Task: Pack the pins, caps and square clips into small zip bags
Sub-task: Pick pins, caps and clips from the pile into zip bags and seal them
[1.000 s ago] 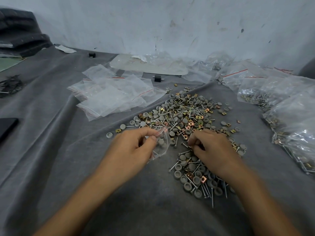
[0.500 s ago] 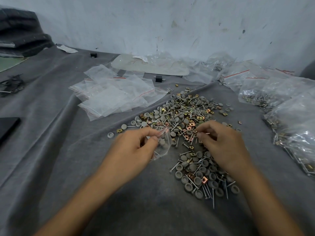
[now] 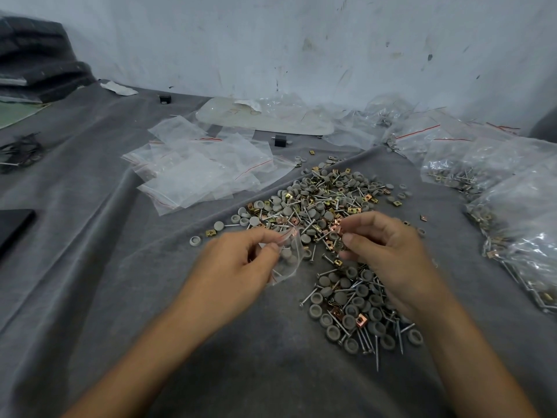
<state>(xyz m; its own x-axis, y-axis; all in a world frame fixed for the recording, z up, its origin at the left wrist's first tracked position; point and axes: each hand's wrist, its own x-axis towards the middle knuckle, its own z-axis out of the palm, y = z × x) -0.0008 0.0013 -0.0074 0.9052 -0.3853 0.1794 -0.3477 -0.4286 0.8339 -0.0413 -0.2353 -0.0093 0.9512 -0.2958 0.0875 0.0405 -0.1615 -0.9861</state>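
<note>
Grey felt cloth (image 3: 90, 267) carries a loose heap of round grey plastic caps, steel pins and brass square clips (image 3: 325, 203) at centre. Left hand (image 3: 238, 267) pinches the mouth of a small clear zip bag (image 3: 287, 257), grey caps inside, at the heap's left edge. Right hand (image 3: 388, 257), fingers curled, pinches a copper square clip (image 3: 337, 226) over the heap, near the bag mouth. Empty clear zip bags (image 3: 205, 173) lie beyond-left, filled bags (image 3: 512, 182) right.
</note>
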